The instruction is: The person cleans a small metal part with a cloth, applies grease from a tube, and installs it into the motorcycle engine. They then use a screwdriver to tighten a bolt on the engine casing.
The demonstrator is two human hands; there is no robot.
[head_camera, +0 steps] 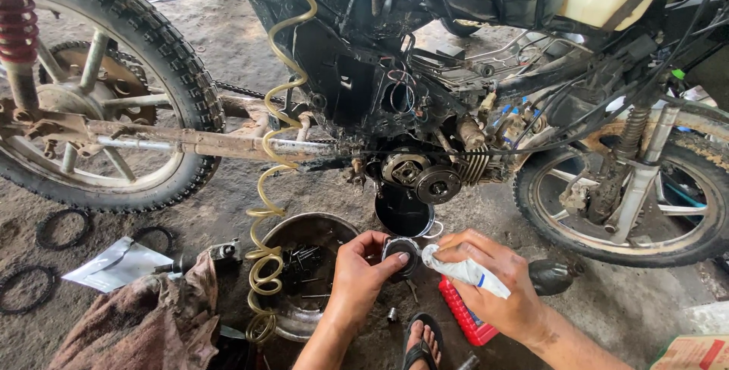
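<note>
- The left hand (357, 275) is curled around a small round dark metal part (400, 254), thumb and fingers clamped on its rim, holding it up with its open face turned toward the other hand.
- The right hand (493, 286) is clenched around a white squeeze tube (465, 270) with a blue mark, and the tube's nozzle end sits right at the edge of the round part.
- Both hands are low in front of the motorcycle's engine (421, 176), whose side cover is off so a clutch-like disc shows; a black pan (402, 214) stands on the ground just under it.
- Just left of the left hand lies a shallow metal bowl (304, 279) with bolts and small dark bits inside.
- A coiled yellowish air hose (275, 150) hangs down from the top of the frame and ends beside the bowl.
- Beneath the right hand sits a red plastic box (463, 320), and a sandalled foot (422, 343) shows between the forearms.
- Dirty rags (144, 324) are heaped at lower left, next to a flat silver packet (118, 262) and a few black rubber rings (62, 227) on the concrete floor.
- The rear wheel (106, 89) fills the left side; the front wheel (630, 195) stands at the right.
</note>
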